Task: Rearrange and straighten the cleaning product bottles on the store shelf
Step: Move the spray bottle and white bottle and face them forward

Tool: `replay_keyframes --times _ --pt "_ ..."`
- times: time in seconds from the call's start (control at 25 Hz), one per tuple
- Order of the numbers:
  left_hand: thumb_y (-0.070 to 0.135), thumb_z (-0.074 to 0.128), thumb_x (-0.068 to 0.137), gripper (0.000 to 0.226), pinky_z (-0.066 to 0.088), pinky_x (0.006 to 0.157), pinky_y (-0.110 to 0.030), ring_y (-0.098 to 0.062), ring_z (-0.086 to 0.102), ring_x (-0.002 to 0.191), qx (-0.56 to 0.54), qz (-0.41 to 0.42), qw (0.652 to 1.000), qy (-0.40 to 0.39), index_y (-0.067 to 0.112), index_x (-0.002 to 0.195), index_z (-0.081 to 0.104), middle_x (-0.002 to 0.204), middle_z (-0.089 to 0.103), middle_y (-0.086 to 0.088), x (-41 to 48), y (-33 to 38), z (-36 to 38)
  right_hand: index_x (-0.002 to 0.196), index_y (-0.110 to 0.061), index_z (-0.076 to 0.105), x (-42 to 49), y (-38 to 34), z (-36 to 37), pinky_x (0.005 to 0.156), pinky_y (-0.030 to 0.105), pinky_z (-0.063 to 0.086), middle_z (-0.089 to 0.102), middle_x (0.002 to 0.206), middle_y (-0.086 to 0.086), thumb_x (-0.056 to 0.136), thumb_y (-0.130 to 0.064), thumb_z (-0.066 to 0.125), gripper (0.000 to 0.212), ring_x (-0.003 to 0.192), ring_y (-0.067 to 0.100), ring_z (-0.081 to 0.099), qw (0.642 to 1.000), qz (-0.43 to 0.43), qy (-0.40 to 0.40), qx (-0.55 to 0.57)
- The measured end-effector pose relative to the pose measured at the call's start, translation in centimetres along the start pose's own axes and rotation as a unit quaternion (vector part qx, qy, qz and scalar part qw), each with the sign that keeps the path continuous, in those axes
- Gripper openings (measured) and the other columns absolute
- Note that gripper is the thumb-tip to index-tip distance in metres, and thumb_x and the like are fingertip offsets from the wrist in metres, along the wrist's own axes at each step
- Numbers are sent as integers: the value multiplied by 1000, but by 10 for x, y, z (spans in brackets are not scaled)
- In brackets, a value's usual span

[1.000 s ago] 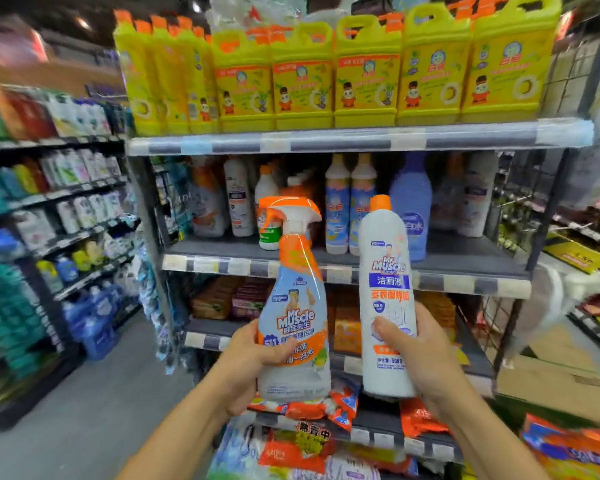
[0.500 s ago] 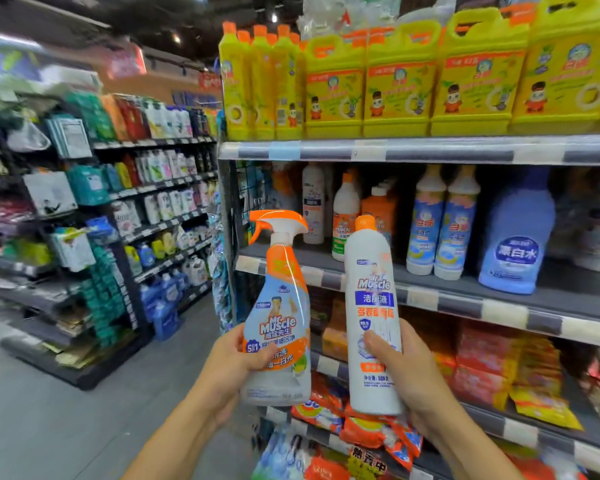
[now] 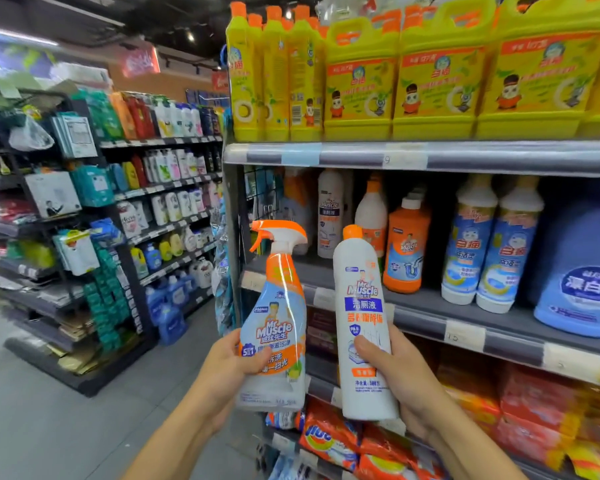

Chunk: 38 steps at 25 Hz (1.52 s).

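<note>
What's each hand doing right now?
Left hand: closed on the spray bottle.
Right hand: closed on the white bottle.

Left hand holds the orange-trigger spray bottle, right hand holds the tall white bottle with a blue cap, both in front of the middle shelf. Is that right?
Not quite. The head view shows the tall white bottle in the right hand has an orange cap, not blue. The left hand does hold the spray bottle, both in front of the middle shelf.
</note>
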<state>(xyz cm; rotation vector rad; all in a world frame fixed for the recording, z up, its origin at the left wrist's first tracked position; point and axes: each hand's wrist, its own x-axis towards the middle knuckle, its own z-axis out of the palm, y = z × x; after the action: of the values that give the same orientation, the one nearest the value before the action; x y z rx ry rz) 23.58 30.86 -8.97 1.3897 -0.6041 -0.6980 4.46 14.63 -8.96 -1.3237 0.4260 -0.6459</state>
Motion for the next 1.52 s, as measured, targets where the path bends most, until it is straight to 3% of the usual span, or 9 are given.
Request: replay_keyframes --times 0.2,0.48,0.68,0.84,1.04,1.2,1.32,1.52 --pt "3 67 85 29 59 69 -37 -30 73 92 -7 1 999 -40 9 113 63 103 75 -11 62 13 -20 112 -19 60 54 -4 25 63 35 58 76 98 8 85 -22 70 29 84 26 74 1000 -3 22 -6" --pt "2 67 85 30 57 77 -43 -31 72 92 2 20 996 -85 7 114 62 102 75 -12 164 40 -48 108 -14 64 134 -10 53 62 35 58 76 95 10 85 -18 70 24 81 26 74 994 -26 100 -18" --pt "0 69 82 31 58 69 -38 -27 73 88 7 28 992 -127 8 112 64 99 76 -9 220 43 -56 103 -11 66 197 -14 63 62 35 59 76 94 11 83 -17 73 22 79 24 74 984 -62 152 -64" --pt "-1 68 82 32 59 69 -39 -27 73 89 8 30 987 -155 8 112 63 99 77 -8 260 45 -52 98 -17 63 238 -10 64 68 40 60 74 96 9 82 -15 75 20 82 23 73 970 -99 205 -82" --pt "-1 68 82 32 58 78 -44 -27 73 91 -12 40 985 -166 6 113 62 100 76 -9 290 44 -41 102 -19 61 264 -4 52 57 29 58 74 95 4 80 -13 76 27 79 17 74 959 -121 244 -76" --pt "-1 67 84 35 57 82 -45 -30 70 98 -37 39 982 -180 6 117 59 107 73 -13 308 46 -35 114 -12 59 282 1 46 72 35 59 73 100 6 79 -10 76 40 87 20 72 951 -115 263 -119" --pt "-2 69 81 37 57 77 -42 -27 70 96 -37 37 985 -164 9 114 57 106 72 -12 321 51 -34 118 -6 59 296 3 44 82 41 58 72 103 10 78 -7 76 43 92 23 70 947 -99 273 -141" --pt "-8 69 79 47 54 88 -45 -28 67 100 -4 46 987 -153 10 120 55 108 70 -13 338 47 -32 113 -14 52 308 5 47 87 41 55 68 104 4 77 -3 76 45 96 21 66 938 -123 274 -172"
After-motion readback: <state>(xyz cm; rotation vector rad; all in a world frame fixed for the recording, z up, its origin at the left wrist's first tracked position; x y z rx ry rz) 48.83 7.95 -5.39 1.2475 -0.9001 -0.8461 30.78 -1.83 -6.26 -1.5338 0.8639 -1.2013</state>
